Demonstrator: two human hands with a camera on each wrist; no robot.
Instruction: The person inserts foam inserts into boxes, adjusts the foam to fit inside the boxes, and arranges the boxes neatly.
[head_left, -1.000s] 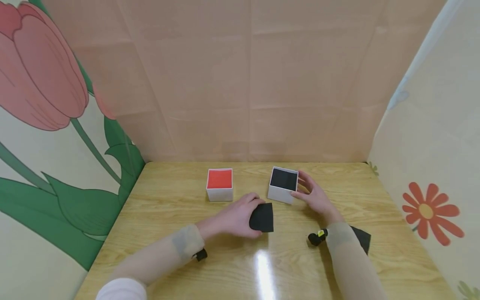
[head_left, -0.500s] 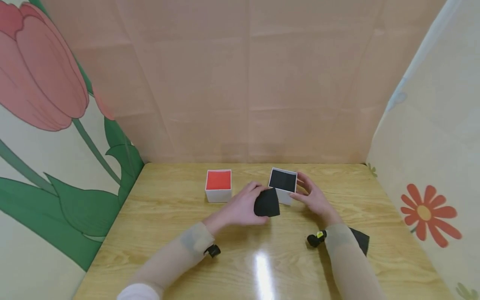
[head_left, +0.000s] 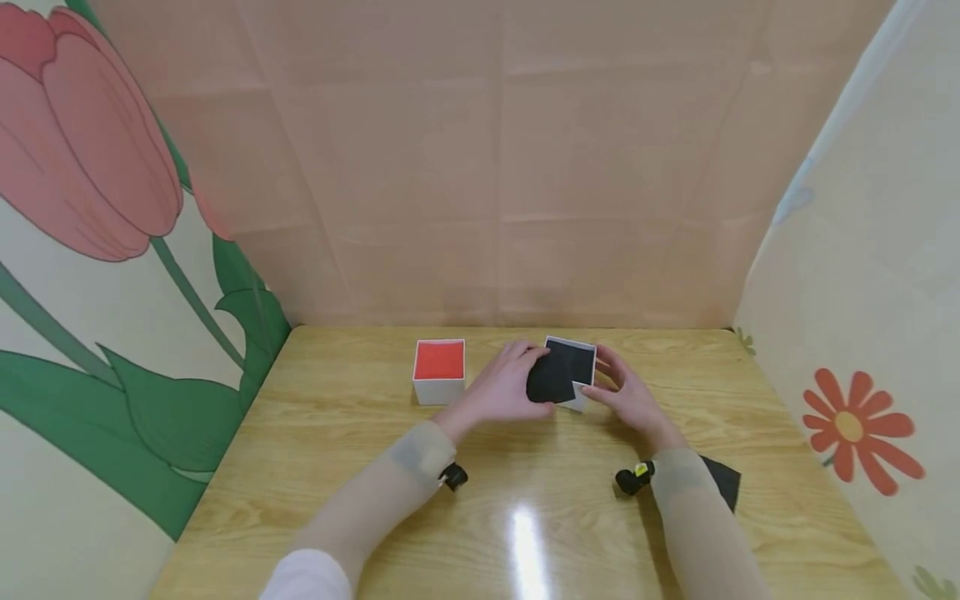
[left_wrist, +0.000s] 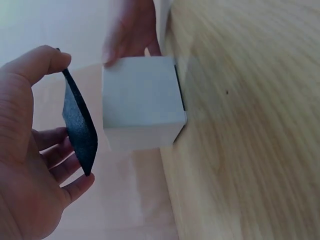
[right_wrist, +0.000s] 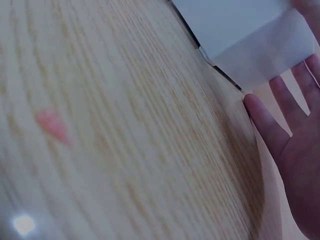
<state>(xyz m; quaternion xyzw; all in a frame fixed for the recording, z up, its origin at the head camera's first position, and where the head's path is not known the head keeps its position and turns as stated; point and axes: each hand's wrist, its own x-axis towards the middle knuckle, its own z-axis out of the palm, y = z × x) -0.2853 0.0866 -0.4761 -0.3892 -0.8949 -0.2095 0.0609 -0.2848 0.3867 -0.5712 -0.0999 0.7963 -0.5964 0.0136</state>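
Observation:
My left hand (head_left: 502, 387) grips a thin black square sheet (head_left: 550, 379) by opposite edges, thumb on one and fingertips on the other. The sheet hangs over the front left part of a white square box (left_wrist: 142, 92) whose opening shows black inside. In the left wrist view a gap lies between sheet and box. My right hand (head_left: 633, 400) holds the box at its right side, thumb on the front face and fingers reaching behind. The right wrist view shows its fingers (right_wrist: 290, 102) against the white wall. From the head view, the sheet covers part of the box's front.
A second white box (head_left: 439, 391), filled with red at the top, stands to the left on the wooden table (head_left: 337, 375). Another flat black piece (head_left: 722, 481) lies partly under my right forearm. A peach-coloured backdrop (head_left: 495, 167) rises behind the table's far edge.
My left hand has carried the black sheet away from me and to the right, from in front of the box to over its front left corner. The right hand stays at the box.

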